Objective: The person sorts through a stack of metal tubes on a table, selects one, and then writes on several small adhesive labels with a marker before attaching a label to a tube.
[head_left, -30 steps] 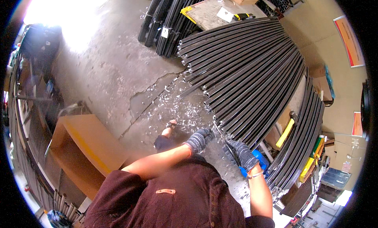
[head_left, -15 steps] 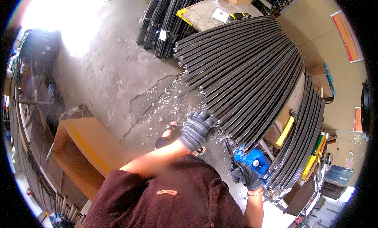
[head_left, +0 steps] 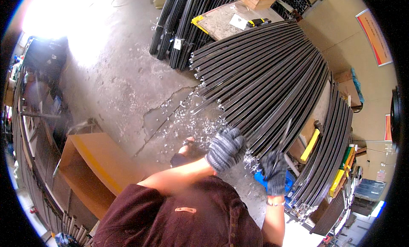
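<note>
Long black tubes [head_left: 260, 89] lie side by side in a fanned row, with clear plastic film at their near ends. My left hand [head_left: 226, 149], in a grey striped knit glove, is closed round the end of one tube in this row. To its right, my right hand [head_left: 274, 168], in a dark grey glove, is closed on a thin knife-like tool [head_left: 288, 128]. That tool points away from me over the tubes and is blurred, so its exact kind does not show. A blue plastic container [head_left: 259, 179] is partly hidden behind my right hand.
A yellow-handled hammer [head_left: 311, 144] lies beside a second tube row [head_left: 330, 147] at right. Plastic scraps [head_left: 181, 123] litter the floor. An open cardboard box [head_left: 100, 161] stands left. Bundled tubes [head_left: 183, 29] and a bench top [head_left: 217, 23] are at the far side.
My right hand has risen from beside the blue container to the tube ends, and the tool now points over the tubes. My left hand has shifted slightly right and nearer to me.
</note>
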A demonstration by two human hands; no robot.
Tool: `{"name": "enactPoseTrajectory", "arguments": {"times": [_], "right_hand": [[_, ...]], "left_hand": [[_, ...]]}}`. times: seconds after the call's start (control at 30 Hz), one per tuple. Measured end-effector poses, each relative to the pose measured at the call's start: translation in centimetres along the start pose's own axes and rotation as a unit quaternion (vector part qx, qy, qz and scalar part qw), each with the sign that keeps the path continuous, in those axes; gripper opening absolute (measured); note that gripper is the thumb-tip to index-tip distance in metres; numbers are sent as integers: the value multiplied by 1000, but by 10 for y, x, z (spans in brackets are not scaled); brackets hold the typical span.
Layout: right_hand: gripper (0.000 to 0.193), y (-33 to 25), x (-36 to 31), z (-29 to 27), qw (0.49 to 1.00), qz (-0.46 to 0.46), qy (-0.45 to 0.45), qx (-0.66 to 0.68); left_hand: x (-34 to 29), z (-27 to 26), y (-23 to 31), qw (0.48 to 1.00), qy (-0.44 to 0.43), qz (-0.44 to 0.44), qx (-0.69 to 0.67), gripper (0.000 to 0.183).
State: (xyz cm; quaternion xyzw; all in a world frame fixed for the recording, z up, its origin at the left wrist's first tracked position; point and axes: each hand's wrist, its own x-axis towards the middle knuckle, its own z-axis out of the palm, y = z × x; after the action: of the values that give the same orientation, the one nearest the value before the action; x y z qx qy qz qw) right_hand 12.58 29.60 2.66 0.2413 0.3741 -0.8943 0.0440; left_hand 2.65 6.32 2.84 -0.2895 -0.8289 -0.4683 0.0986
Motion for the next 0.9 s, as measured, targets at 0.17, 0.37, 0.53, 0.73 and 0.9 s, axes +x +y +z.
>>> {"name": "enactPoseTrajectory", "arguments": {"times": [0.17, 0.37, 0.53, 0.73, 0.9], "right_hand": [[21, 6, 62, 96, 887, -183, 129, -405], [16, 33, 72, 135, 952, -120, 167, -228], [15, 18, 96, 117, 904, -103, 180, -373], [3, -7, 114, 85, 860, -66, 153, -483], [22, 11, 112, 71, 861, 6, 109, -497]], "left_hand": [[-26, 8, 0, 997, 2, -36, -68, 13], [-33, -13, -7, 675, -117, -466, -560, 27], [-48, -28, -6, 765, -63, -389, -508, 18], [-29, -19, -74, 773, 75, -498, -386, 25], [2, 26, -116, 690, 142, -471, -532, 29]]}}
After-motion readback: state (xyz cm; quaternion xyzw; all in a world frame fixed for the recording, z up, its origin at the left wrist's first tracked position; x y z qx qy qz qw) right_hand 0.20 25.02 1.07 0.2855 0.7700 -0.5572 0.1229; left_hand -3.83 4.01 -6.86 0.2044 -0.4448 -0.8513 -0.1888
